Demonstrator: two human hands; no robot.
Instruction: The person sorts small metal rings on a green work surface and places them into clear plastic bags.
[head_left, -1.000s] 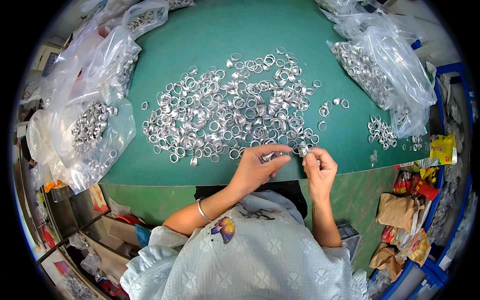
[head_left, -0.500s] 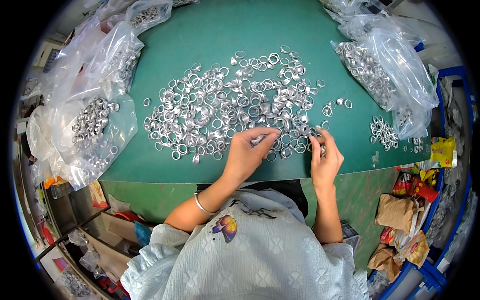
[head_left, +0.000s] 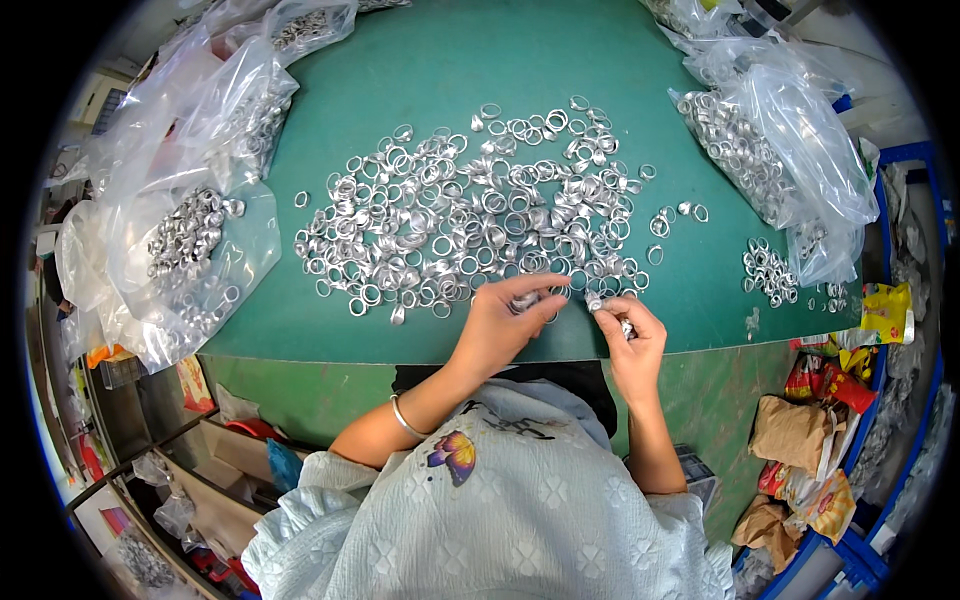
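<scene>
A wide heap of silver metal rings [head_left: 420, 225] lies loose on the green table [head_left: 440, 60]. At the heap's near edge, my left hand [head_left: 495, 325] has its thumb and forefinger parted. A few rings [head_left: 524, 301] show inside its curled fingers. Just to the right, my right hand [head_left: 636, 352] pinches a silver ring [head_left: 595, 302] between thumb and forefinger. More rings [head_left: 627, 328] are tucked in that palm, partly hidden by the fingers.
Clear plastic bags of rings lie at the left [head_left: 190, 240] and at the right [head_left: 750, 150]. A small separate pile of rings [head_left: 768, 272] sits near the right bag, and several stray rings [head_left: 660, 222] lie between. Paper bags [head_left: 790, 430] stand below, right.
My right hand has moved left and nearer to me, now pinching a ring. The left thumb and forefinger have parted, and that hand has shifted slightly nearer to me.
</scene>
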